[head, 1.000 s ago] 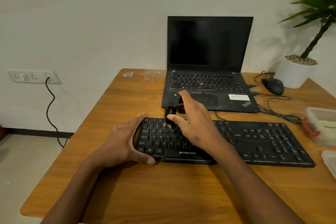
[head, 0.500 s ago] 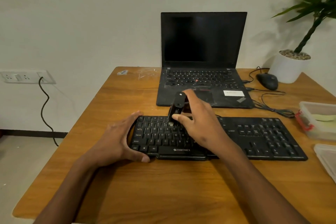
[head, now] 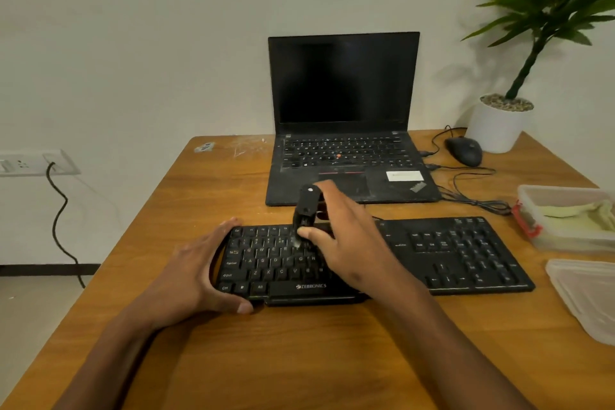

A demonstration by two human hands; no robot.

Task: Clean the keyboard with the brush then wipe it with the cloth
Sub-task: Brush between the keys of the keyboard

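Note:
A black keyboard (head: 459,253) lies across the wooden table (head: 299,359) in front of me. My right hand (head: 349,243) grips a small black brush (head: 305,206), held upright with its pale bristles down on the upper key rows of the left half. My left hand (head: 196,273) holds the keyboard's left end, fingers over the far corner and thumb at the near edge. A yellow-green cloth (head: 579,211) lies in a clear box at the right.
An open black laptop (head: 346,143) stands just behind the keyboard. A mouse (head: 464,150) with trailing cables and a white potted plant (head: 499,123) sit at the back right. The clear plastic box (head: 532,233) and a loose lid (head: 589,296) lie by the right edge.
The brush tip has shifted slightly along the upper-left key rows under my right hand. My left hand keeps the same hold. The camera view has drifted a little.

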